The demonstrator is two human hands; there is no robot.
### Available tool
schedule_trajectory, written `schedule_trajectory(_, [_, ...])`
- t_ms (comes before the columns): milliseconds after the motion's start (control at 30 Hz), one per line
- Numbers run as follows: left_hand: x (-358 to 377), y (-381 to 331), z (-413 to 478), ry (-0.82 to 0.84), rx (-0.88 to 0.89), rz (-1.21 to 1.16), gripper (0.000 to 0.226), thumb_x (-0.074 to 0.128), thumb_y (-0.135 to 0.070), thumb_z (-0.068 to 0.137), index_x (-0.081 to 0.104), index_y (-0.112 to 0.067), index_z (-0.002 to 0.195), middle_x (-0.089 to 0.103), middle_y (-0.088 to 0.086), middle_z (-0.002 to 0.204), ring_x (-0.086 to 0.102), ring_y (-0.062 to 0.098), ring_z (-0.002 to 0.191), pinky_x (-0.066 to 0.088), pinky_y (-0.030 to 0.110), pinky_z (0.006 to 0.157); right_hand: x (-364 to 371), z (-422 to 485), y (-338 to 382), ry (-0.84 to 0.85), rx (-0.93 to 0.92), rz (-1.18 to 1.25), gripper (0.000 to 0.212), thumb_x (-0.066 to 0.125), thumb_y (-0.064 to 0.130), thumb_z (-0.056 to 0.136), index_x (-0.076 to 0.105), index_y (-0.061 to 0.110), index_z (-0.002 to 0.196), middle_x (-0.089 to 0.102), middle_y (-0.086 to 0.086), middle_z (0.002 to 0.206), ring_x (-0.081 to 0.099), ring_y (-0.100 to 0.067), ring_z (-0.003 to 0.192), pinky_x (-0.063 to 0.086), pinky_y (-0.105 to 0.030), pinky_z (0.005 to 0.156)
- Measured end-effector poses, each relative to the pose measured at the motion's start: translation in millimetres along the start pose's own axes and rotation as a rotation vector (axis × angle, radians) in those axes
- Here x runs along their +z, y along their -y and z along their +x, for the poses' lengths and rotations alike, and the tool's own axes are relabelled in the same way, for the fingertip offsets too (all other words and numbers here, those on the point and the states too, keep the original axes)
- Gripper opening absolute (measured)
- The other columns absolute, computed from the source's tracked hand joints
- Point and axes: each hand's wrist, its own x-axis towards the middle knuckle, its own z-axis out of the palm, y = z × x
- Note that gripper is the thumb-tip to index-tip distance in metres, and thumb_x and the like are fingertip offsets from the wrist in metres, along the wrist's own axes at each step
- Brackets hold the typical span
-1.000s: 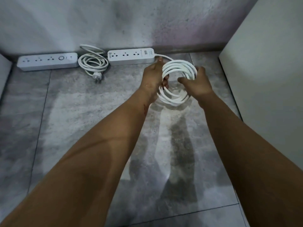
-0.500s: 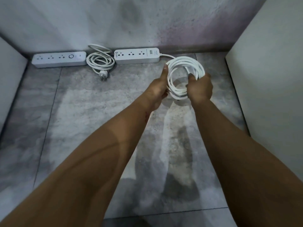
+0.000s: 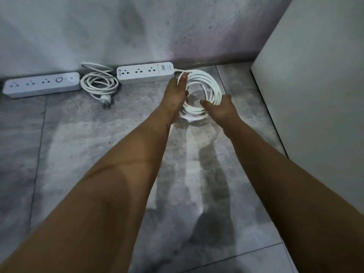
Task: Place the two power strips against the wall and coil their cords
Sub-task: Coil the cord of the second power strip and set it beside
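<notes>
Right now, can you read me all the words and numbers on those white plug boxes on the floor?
No text here is clear enough to quote.
Right power strip: a small printed label near its cord end, too blurred to read.
Left power strip: a round button and tiny marks beside it, no legible words.

Prob. home rm corner: grey tile floor (image 3: 78, 154), stained wall (image 3: 137, 26) w/ skirting (image 3: 216, 63), white side panel (image 3: 315, 79)
</notes>
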Motion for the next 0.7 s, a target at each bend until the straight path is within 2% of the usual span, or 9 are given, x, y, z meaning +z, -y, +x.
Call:
schedule_trajectory(100, [-4,-3,2,0.123,0.077,0.101,0.038,0.041,-0.038,0.103,0.054,-0.011,0.127,0.062,0.01,0.111,0.057,0.013,0.082,0.046,0.022,0.063,-2,3,13,-0.098,-0.201,-0.243,0.068,0.07,0.035,0.084,0.036,0.015,0.14,0.052,-0.009,0.135,0.054,-0.027,0.12,0.046,-0.041,0.1])
schedule_trajectory(167, [-4,-8,2,0.17,0.116,0.16,0.034,0.045,-0.038,0.102,0.059,-0.01,0.117,0.064,0.005,0.095,0.058,0.012,0.074,0.047,0.023,0.064,-4,6,23,-0.101,-0.288,-0.374,0.07,0.068,0.032,0.086,0.032,0.021,0.145,0.048,-0.011,0.138,0.05,-0.03,0.124,0.044,-0.043,0.102])
schedule_trajectory(267, [-4,-11,6,0.228,0.152,0.226,0.041,0.052,-0.04,0.098,0.061,0.0,0.103,0.062,0.002,0.071,0.056,0.011,0.056,0.047,0.026,0.058,-12,12,32,-0.111,-0.307,-0.552,0.052,0.059,0.034,0.091,0.039,0.02,0.138,0.054,-0.013,0.129,0.055,-0.034,0.117,0.045,-0.041,0.093])
schedule_trajectory(333, [-7,-12,10,0.252,0.168,0.249,0.048,0.054,-0.042,0.097,0.062,0.005,0.101,0.064,0.003,0.07,0.058,0.011,0.055,0.048,0.027,0.059,-15,16,33,-0.12,-0.304,-0.668,0.041,0.053,0.036,0.095,0.044,0.014,0.13,0.06,-0.015,0.122,0.058,-0.036,0.112,0.043,-0.037,0.083])
schedule_trajectory(400, [-11,-15,13,0.273,0.14,0.21,0.051,0.054,-0.045,0.096,0.065,0.004,0.1,0.067,0.007,0.075,0.061,0.014,0.06,0.051,0.029,0.064,-15,21,33,-0.15,-0.315,-0.735,0.038,0.047,0.037,0.098,0.046,0.01,0.125,0.062,-0.015,0.119,0.059,-0.036,0.11,0.04,-0.037,0.078])
schedule_trajectory(500, [-15,-17,17,0.33,-0.02,0.085,0.061,0.037,-0.056,0.098,0.068,-0.004,0.098,0.067,0.009,0.078,0.064,0.016,0.066,0.051,0.027,0.064,-14,24,26,-0.204,-0.309,-0.705,0.036,0.043,0.034,0.101,0.046,0.006,0.124,0.062,-0.017,0.118,0.059,-0.037,0.109,0.042,-0.037,0.081])
schedule_trajectory(600, [-19,-11,22,0.369,-0.171,0.079,0.077,0.019,-0.067,0.096,0.068,-0.008,0.092,0.07,0.008,0.081,0.067,0.019,0.071,0.051,0.029,0.066,-11,28,16,-0.263,-0.255,-0.602,0.037,0.041,0.034,0.102,0.046,0.004,0.124,0.063,-0.018,0.116,0.059,-0.036,0.106,0.041,-0.035,0.079])
schedule_trajectory(700, [-20,0,30,0.35,-0.232,0.05,0.089,0.014,-0.074,0.091,0.071,-0.007,0.107,0.073,0.014,0.105,0.069,0.029,0.098,0.055,0.038,0.085,-7,34,12,-0.313,-0.208,-0.504,0.038,0.041,0.035,0.102,0.047,0.004,0.124,0.063,-0.019,0.115,0.059,-0.037,0.105,0.043,-0.036,0.082])
